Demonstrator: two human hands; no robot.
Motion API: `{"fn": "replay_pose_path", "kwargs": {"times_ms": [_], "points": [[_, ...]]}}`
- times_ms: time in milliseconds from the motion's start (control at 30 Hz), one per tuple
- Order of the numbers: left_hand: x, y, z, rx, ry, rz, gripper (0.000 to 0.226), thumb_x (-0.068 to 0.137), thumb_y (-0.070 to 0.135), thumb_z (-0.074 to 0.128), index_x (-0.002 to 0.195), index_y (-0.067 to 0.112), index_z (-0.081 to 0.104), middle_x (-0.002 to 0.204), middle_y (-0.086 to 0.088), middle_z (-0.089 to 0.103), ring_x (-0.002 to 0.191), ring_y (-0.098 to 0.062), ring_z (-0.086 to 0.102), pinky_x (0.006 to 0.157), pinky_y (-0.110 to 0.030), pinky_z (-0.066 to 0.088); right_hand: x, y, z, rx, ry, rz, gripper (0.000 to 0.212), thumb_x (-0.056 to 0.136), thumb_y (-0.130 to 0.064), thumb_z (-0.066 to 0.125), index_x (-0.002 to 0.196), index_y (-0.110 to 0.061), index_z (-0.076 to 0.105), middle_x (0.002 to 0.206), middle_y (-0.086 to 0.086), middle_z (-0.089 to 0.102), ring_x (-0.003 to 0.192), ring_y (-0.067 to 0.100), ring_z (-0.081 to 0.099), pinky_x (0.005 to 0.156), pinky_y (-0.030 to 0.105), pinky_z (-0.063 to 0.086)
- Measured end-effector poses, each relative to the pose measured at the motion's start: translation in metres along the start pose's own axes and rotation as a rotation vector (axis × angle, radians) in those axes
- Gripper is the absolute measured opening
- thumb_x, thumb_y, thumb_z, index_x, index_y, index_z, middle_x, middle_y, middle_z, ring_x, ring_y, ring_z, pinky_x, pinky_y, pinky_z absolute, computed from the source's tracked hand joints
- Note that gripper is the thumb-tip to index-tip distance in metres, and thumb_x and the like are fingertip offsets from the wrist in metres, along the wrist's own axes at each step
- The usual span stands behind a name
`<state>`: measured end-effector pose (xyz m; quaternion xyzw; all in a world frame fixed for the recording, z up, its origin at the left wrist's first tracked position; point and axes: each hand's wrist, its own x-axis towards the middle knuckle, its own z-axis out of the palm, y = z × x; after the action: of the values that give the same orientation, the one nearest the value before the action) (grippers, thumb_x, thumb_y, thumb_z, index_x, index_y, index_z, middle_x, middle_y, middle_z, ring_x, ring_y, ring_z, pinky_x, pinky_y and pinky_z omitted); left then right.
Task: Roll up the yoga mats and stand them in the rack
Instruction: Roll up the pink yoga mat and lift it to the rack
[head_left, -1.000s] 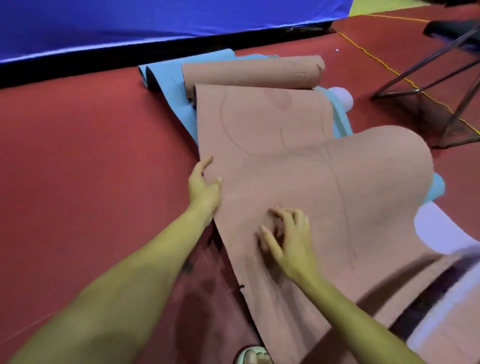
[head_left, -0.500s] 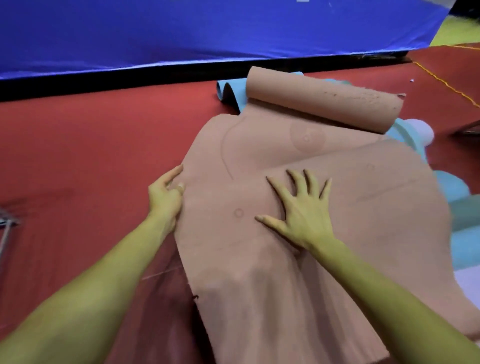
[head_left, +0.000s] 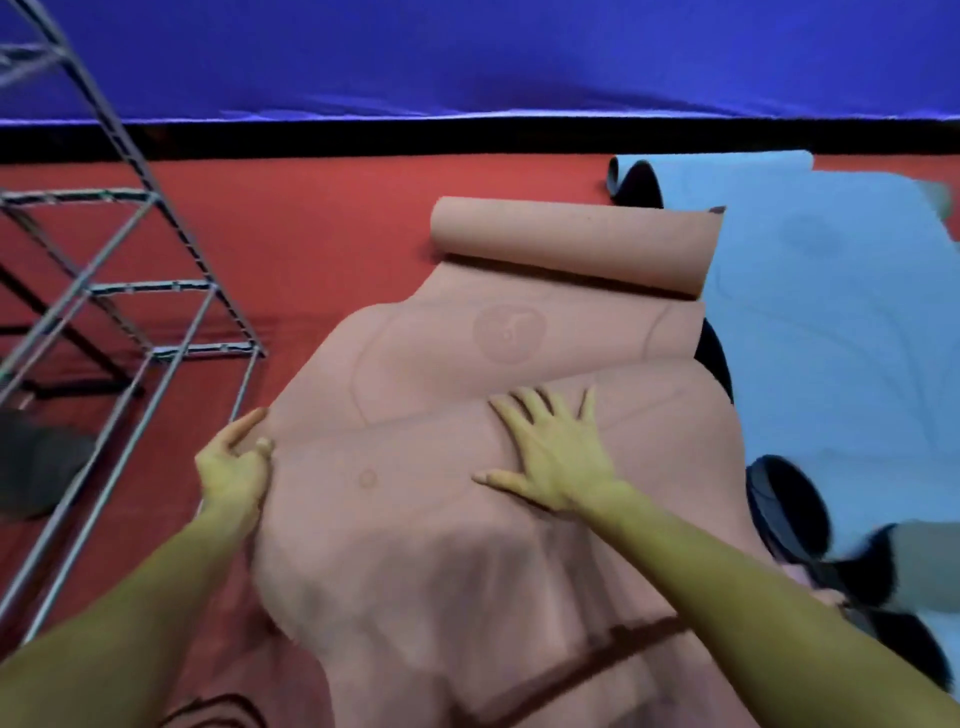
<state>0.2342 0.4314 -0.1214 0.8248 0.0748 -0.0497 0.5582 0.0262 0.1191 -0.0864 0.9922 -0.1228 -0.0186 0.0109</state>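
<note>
Floor: red carpeted floor (head_left: 322, 218), bounded at the far side by a black strip under a blue padded wall (head_left: 467, 52).
Rack: grey metal tube rack (head_left: 130, 291), at the left on the floor, its near corner just beside the left hand.
Pink mat: dusty-pink rubber yoga mat (head_left: 415, 545) with faint printed circles and curved lines, centre of view; far end curled into a loose roll (head_left: 571, 244) lying on the floor; near part humped up in a broad fold under both hands.
Blue mat: light-blue rubber yoga mat (head_left: 831, 322), dark underside, spread at the right, touching the pink mat's right edge, far end curled over.
Left hand: left hand (head_left: 234, 467), at the pink mat's left edge; thumb on top, fingers partly curled along the edge, pinching it loosely.
Right hand: right hand (head_left: 556, 452), flat on the hump of the pink mat, palm down, fingers spread wide, gripping nothing.
Lower right: dark blurred shapes beside the blue mat, not identifiable.
</note>
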Motion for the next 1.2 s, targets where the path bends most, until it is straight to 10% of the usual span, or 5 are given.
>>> {"fn": "replay_pose_path", "kwargs": {"times_ms": [167, 433, 633, 800, 1200], "points": [[0.013, -0.034, 0.013, 0.3, -0.134, 0.014, 0.036, 0.101, 0.015, 0.065, 0.137, 0.008, 0.066, 0.133, -0.021, 0.068, 0.126, -0.04, 0.063, 0.113, -0.046, 0.046, -0.022, 0.012, 0.02, -0.009, -0.088, 0.028, 0.103, 0.083, -0.094, 0.02, 0.167, -0.034, 0.014, 0.173, 0.001, 0.02, 0.157, 0.03, 0.021, 0.118, 0.074, 0.014], [0.027, -0.042, 0.011, 0.653, -0.245, -0.103, 0.056, 0.096, 0.037, 0.074, 0.137, 0.0, 0.062, 0.137, -0.029, 0.062, 0.127, -0.049, 0.059, 0.108, -0.052, 0.048, -0.055, -0.006, -0.015, 0.102, -0.316, 0.101, 0.105, 0.073, -0.104, 0.023, 0.153, -0.038, 0.043, 0.149, -0.005, 0.054, 0.133, 0.027, 0.05, 0.107, 0.053, 0.039], [0.034, 0.002, 0.023, 1.101, -0.346, 0.494, 0.075, 0.085, 0.056, 0.079, 0.15, 0.029, 0.053, 0.15, -0.011, 0.048, 0.13, -0.043, 0.051, 0.103, -0.056, 0.046, -0.053, 0.009, -0.027, 0.675, -0.655, 0.104, 0.091, 0.084, -0.096, 0.028, 0.147, -0.035, 0.053, 0.146, -0.008, 0.059, 0.132, 0.015, 0.055, 0.116, 0.04, 0.041], [0.053, 0.032, 0.107, 0.885, -0.623, 0.581, 0.106, 0.062, 0.089, 0.063, 0.15, 0.031, 0.054, 0.149, -0.006, 0.057, 0.137, -0.03, 0.051, 0.114, -0.048, 0.043, 0.003, 0.052, -0.025, 0.544, -0.369, 0.188, 0.067, 0.1, -0.065, 0.052, 0.147, -0.019, 0.052, 0.141, 0.005, 0.06, 0.124, 0.021, 0.059, 0.104, 0.032, 0.043], [0.121, 0.044, 0.209, 0.881, -0.446, 0.381, 0.14, 0.045, 0.101, 0.064, 0.162, 0.034, 0.027, 0.167, -0.015, 0.029, 0.155, -0.037, 0.027, 0.124, -0.057, 0.025, 0.12, 0.151, 0.042, -0.032, -0.223, 0.374, 0.138, 0.065, -0.089, 0.07, 0.165, -0.025, 0.002, 0.173, 0.014, 0.003, 0.158, 0.047, 0.001, 0.12, 0.076, 0.008]]}}
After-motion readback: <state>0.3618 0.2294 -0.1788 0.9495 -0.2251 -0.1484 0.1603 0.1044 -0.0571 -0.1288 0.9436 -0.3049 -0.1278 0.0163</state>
